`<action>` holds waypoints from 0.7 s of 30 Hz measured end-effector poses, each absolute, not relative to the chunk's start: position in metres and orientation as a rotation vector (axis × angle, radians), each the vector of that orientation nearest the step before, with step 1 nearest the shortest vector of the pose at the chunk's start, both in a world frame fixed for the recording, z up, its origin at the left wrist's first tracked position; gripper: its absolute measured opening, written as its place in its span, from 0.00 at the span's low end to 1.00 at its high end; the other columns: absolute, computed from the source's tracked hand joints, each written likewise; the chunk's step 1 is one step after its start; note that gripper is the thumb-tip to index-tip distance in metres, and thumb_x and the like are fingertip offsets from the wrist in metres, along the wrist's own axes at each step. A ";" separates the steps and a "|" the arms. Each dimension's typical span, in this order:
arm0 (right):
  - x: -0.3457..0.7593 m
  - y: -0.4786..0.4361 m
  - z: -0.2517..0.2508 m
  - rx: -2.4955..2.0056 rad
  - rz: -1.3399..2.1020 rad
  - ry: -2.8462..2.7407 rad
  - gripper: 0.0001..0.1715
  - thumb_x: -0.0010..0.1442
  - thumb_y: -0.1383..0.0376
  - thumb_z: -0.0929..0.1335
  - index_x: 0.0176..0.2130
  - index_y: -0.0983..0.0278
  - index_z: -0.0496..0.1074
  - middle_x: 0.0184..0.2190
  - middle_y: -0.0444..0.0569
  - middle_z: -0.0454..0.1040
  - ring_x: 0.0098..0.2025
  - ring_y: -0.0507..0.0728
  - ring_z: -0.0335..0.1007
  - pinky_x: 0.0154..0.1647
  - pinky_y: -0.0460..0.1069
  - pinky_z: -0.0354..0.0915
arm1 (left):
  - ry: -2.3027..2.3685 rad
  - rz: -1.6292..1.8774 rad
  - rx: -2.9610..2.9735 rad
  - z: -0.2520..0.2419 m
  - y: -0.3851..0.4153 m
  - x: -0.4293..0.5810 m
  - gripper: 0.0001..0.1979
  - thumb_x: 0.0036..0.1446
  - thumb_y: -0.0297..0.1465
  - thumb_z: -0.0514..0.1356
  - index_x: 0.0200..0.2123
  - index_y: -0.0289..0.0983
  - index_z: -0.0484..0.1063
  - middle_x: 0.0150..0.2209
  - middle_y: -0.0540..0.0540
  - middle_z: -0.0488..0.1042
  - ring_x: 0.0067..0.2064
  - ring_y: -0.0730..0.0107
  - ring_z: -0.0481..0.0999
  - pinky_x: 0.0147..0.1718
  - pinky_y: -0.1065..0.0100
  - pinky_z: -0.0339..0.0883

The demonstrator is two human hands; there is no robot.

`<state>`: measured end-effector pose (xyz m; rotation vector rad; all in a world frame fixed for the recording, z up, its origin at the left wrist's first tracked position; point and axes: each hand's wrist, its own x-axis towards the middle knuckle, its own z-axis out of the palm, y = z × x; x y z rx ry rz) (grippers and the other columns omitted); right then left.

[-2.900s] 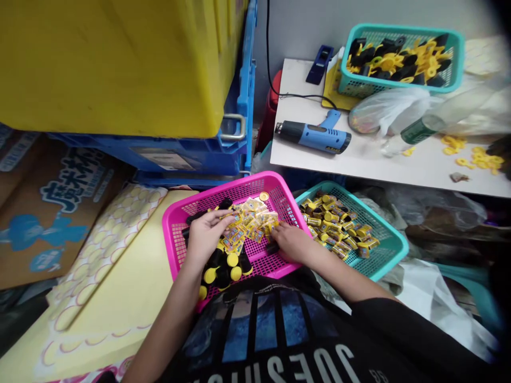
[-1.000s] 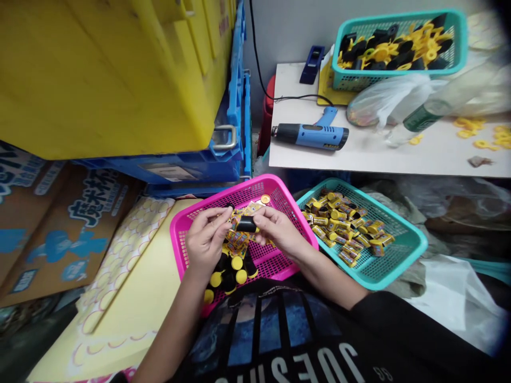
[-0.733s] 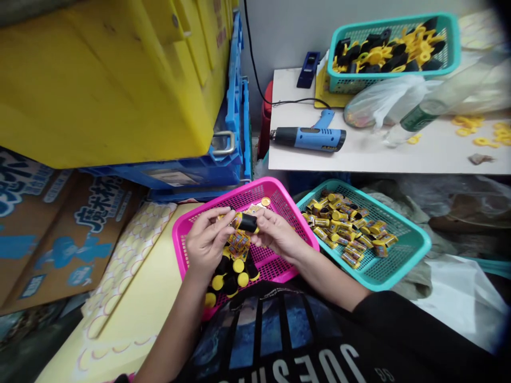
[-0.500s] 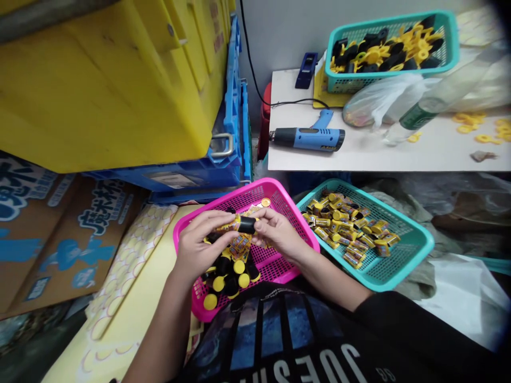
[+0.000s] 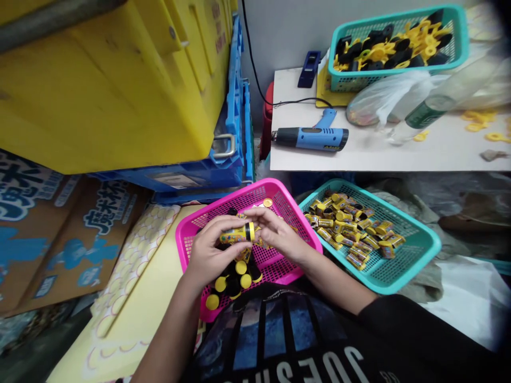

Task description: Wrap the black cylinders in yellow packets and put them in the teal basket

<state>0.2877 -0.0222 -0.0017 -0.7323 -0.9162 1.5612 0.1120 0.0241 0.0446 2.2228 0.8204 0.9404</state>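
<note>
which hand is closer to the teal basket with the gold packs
Right. The right hand is over the right side of the pink basket, next to the teal basket; the left hand is farther away, on the pink basket's left side.

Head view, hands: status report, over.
Left hand and right hand both on a yellow cylinder, black end. Over the pink basket. Black-and-yellow pieces under the hands, in the basket.
</note>
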 end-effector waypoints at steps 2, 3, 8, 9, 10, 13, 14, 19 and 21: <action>0.285 -0.024 -0.003 -0.668 1.697 -0.838 0.30 0.56 0.47 0.70 0.52 0.59 0.67 0.51 0.51 0.68 0.50 0.56 0.67 0.51 0.51 0.64 | 0.828 0.968 2.125 0.040 0.020 0.115 0.18 0.46 0.31 0.71 0.43 0.40 0.75 0.40 0.44 0.79 0.45 0.62 0.78 0.45 0.61 0.74; 0.282 -0.024 -0.004 -0.618 1.772 -0.793 0.31 0.56 0.45 0.69 0.52 0.60 0.67 0.52 0.52 0.68 0.51 0.57 0.67 0.51 0.51 0.64 | 0.819 0.979 2.076 0.038 0.018 0.117 0.18 0.46 0.32 0.71 0.42 0.40 0.76 0.40 0.44 0.80 0.45 0.61 0.79 0.45 0.60 0.74; 0.267 -0.025 -0.012 -0.475 1.873 -0.634 0.36 0.46 0.42 0.73 0.45 0.61 0.67 0.45 0.51 0.71 0.46 0.56 0.70 0.46 0.50 0.66 | 0.820 1.035 1.946 0.028 0.008 0.125 0.18 0.43 0.32 0.72 0.40 0.40 0.77 0.39 0.44 0.80 0.44 0.60 0.79 0.46 0.59 0.74; 0.265 -0.024 -0.014 -0.507 1.841 -0.638 0.35 0.45 0.43 0.74 0.43 0.61 0.67 0.43 0.50 0.71 0.45 0.55 0.70 0.45 0.49 0.65 | 0.829 1.040 1.942 0.026 0.008 0.125 0.18 0.43 0.32 0.72 0.40 0.40 0.77 0.39 0.44 0.80 0.44 0.61 0.79 0.46 0.60 0.74; 0.264 -0.023 -0.015 -0.552 1.804 -0.656 0.33 0.45 0.43 0.74 0.41 0.61 0.68 0.41 0.48 0.71 0.43 0.55 0.70 0.44 0.49 0.65 | 0.834 1.046 1.935 0.026 0.008 0.126 0.18 0.44 0.31 0.72 0.40 0.40 0.77 0.39 0.44 0.80 0.44 0.61 0.79 0.46 0.60 0.74; 0.267 -0.018 -0.018 -0.670 1.689 -0.750 0.31 0.45 0.44 0.75 0.40 0.62 0.69 0.38 0.46 0.71 0.42 0.53 0.69 0.44 0.48 0.64 | 0.819 1.016 1.891 0.026 0.008 0.125 0.17 0.45 0.33 0.71 0.40 0.40 0.75 0.40 0.44 0.79 0.45 0.61 0.78 0.46 0.60 0.73; 0.270 -0.017 -0.018 -0.678 1.672 -0.780 0.30 0.46 0.45 0.75 0.40 0.61 0.70 0.38 0.46 0.71 0.41 0.53 0.69 0.44 0.48 0.64 | 0.805 0.987 1.862 0.028 0.008 0.124 0.17 0.46 0.34 0.71 0.41 0.39 0.75 0.41 0.43 0.78 0.46 0.60 0.78 0.47 0.59 0.72; 0.283 -0.022 -0.017 -0.594 1.706 -0.867 0.29 0.59 0.42 0.63 0.48 0.60 0.69 0.39 0.49 0.72 0.38 0.55 0.71 0.41 0.52 0.68 | 0.757 0.885 1.509 0.028 0.004 0.120 0.13 0.61 0.40 0.57 0.47 0.42 0.67 0.48 0.42 0.73 0.39 0.67 0.77 0.35 0.66 0.73; 0.284 -0.026 -0.014 -0.696 1.551 -0.997 0.28 0.61 0.45 0.64 0.53 0.59 0.67 0.44 0.51 0.71 0.43 0.56 0.70 0.43 0.53 0.67 | 0.744 0.876 1.399 0.024 0.001 0.120 0.13 0.64 0.40 0.52 0.50 0.45 0.63 0.49 0.43 0.71 0.36 0.69 0.76 0.31 0.67 0.72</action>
